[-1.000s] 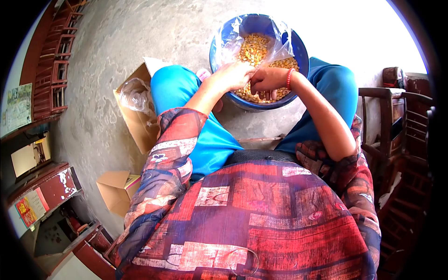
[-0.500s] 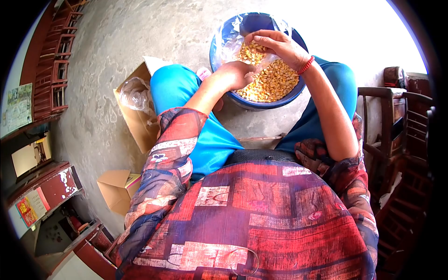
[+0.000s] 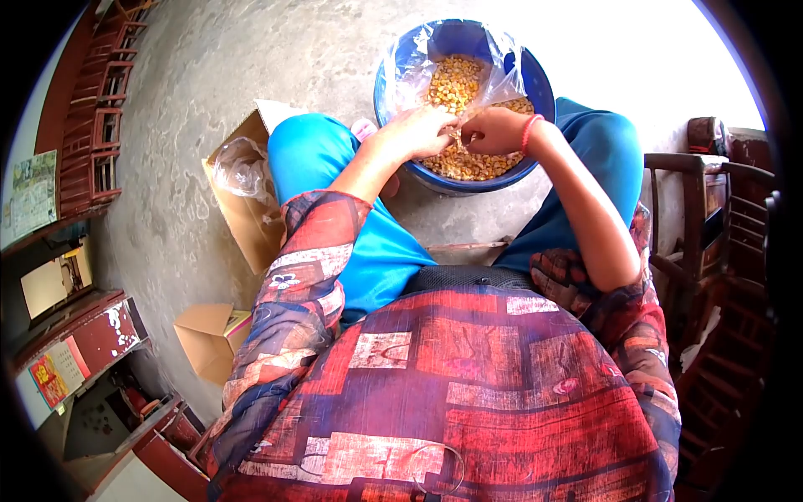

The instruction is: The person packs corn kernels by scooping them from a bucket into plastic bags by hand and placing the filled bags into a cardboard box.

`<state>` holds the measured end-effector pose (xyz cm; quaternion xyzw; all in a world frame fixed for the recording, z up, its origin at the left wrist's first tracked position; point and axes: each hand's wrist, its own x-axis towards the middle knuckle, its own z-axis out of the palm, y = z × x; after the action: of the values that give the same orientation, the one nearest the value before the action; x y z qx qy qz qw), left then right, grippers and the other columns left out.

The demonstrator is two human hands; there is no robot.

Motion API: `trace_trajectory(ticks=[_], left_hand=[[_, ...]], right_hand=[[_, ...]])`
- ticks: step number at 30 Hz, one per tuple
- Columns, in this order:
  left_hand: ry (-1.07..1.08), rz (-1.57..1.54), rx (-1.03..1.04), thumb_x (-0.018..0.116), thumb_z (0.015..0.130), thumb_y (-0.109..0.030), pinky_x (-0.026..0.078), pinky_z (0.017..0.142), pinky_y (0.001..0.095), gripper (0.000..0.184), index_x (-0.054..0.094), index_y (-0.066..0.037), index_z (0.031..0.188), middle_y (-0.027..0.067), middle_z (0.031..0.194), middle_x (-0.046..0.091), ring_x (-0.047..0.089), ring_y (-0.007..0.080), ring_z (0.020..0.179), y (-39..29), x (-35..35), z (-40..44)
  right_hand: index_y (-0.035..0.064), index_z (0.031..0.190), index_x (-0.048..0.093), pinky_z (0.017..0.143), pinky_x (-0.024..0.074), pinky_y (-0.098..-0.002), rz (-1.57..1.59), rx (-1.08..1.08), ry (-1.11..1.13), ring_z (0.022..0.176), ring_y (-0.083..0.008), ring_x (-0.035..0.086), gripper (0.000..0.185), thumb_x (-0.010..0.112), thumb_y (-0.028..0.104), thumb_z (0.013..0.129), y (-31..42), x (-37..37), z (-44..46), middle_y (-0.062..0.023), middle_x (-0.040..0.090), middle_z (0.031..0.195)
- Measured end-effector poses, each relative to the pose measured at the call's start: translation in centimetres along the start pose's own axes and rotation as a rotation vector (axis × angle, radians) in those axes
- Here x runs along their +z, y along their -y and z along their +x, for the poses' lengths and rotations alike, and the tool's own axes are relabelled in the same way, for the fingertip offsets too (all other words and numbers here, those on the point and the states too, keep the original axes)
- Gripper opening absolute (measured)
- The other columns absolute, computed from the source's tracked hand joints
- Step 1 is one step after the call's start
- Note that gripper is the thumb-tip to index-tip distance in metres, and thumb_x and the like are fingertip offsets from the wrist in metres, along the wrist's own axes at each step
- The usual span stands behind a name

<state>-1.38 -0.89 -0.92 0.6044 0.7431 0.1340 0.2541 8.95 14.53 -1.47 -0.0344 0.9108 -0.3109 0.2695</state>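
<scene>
A blue tub (image 3: 381, 92) full of yellow corn kernels (image 3: 489, 166) stands between my knees. Inside it lies a clear plastic bag (image 3: 504, 86) with more kernels in it, its film spread over the tub's left and far sides. My left hand (image 3: 418, 131) is closed on the bag's near edge. Close beside it, my right hand (image 3: 498, 130), with a red bracelet (image 3: 529, 134) at the wrist, has its fingers curled and pinched at the same edge. The fingertips of both hands are partly hidden.
An open cardboard box (image 3: 242, 226) holding clear plastic (image 3: 242, 170) stands left of my knee, with a smaller carton (image 3: 209, 335) nearer me. Wooden chairs (image 3: 694, 192) are on the right. More wooden furniture (image 3: 109, 125) lines the left wall.
My right hand has come down and nearer to me from above the bag's kernels, its fingers now curled beside my left hand. The left hand has stayed nearly in place.
</scene>
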Motion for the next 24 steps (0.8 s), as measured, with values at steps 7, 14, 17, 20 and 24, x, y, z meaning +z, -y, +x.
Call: trace_trajectory(ticks=[7, 14, 17, 20, 24], left_hand=[[-0.024, 0.022, 0.028, 0.052, 0.077, -0.021, 0.045, 0.074, 0.0410, 0.027, 0.057, -0.009, 0.101, 0.0142, 0.093, 0.060, 0.056, 0.0319, 0.088, 0.1, 0.0, -0.1], [-0.011, 0.038, 0.009, 0.051, 0.076, -0.020, 0.045, 0.073, 0.0416, 0.025, 0.057, -0.009, 0.097, 0.0142, 0.092, 0.060, 0.056, 0.0319, 0.087, 0.3, 0.1, -0.3], [-0.056, 0.021, 0.009, 0.051, 0.075, -0.017, 0.046, 0.072, 0.0410, 0.024, 0.058, -0.009, 0.097, 0.0142, 0.088, 0.061, 0.057, 0.0322, 0.085, 0.1, 0.2, -0.2], [0.008, 0.015, -0.035, 0.051, 0.074, -0.013, 0.046, 0.070, 0.0408, 0.023, 0.058, -0.009, 0.095, 0.0143, 0.083, 0.061, 0.058, 0.0328, 0.082, 0.1, -0.2, 0.1], [0.024, -0.023, -0.022, 0.051, 0.073, -0.010, 0.047, 0.069, 0.0406, 0.022, 0.060, -0.009, 0.092, 0.0148, 0.083, 0.062, 0.058, 0.0323, 0.082, 1.1, 0.7, 0.4]], right_hand=[[0.0036, 0.084, 0.063, 0.074, 0.0453, -0.0420, -0.245, -0.050, -0.105, 0.078, -0.0350, 0.058, 0.028, 0.050, 0.027, 0.077, 1.1, 3.9, 1.9, -0.0202, 0.061, 0.082], [0.0030, 0.081, 0.063, 0.074, 0.0442, -0.0411, -0.010, -0.133, -0.034, 0.075, -0.0333, 0.059, 0.035, 0.050, 0.035, 0.080, 1.5, 4.7, 2.6, -0.0179, 0.062, 0.079], [0.0017, 0.083, 0.063, 0.063, 0.0486, -0.0383, 0.204, -0.064, 0.090, 0.067, -0.0280, 0.061, 0.027, 0.052, 0.026, 0.080, -0.5, 4.8, 3.6, -0.0176, 0.061, 0.075], [0.0001, 0.088, 0.061, 0.044, 0.0518, -0.0263, 0.556, 0.107, 0.214, 0.054, -0.0163, 0.061, 0.019, 0.050, 0.013, 0.080, 1.9, 0.9, 1.0, -0.0108, 0.060, 0.069], [-0.0030, 0.088, 0.060, 0.054, 0.0539, -0.0250, 0.824, 0.072, 0.190, 0.057, -0.0152, 0.062, 0.027, 0.048, 0.022, 0.087, 2.2, -1.3, -0.3, -0.0102, 0.062, 0.072]])
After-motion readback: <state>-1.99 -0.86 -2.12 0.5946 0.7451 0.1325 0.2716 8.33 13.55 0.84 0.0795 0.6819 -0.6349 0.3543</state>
